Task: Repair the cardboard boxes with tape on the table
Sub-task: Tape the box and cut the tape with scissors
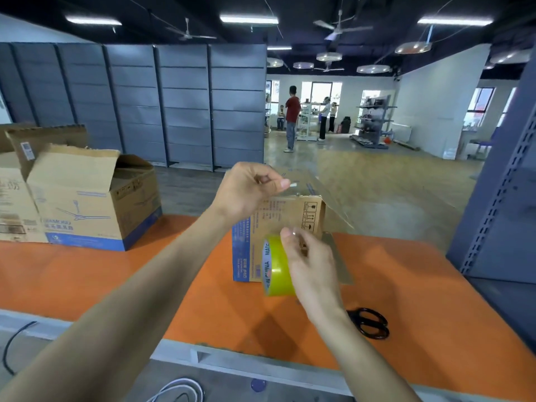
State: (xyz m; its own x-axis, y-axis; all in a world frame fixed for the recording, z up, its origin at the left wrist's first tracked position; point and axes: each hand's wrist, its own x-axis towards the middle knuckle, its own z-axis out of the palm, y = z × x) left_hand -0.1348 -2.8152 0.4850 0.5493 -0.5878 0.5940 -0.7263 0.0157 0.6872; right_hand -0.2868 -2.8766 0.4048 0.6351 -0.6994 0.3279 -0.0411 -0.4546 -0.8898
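My left hand pinches the tape end above the cardboard box on the tabletop, my right hand grips the tape roll, and I judge the strip needs pulling taut and straight before I press it down.

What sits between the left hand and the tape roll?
Head view: the printed face of the small cardboard box shows between the left hand and the tape roll; any clear tape stretched there is too faint to confirm.

Tall grey shelving panels line the left side of a large room under strip lights and ceiling fans. Beyond, people stand on a polished concrete floor near bright windows.
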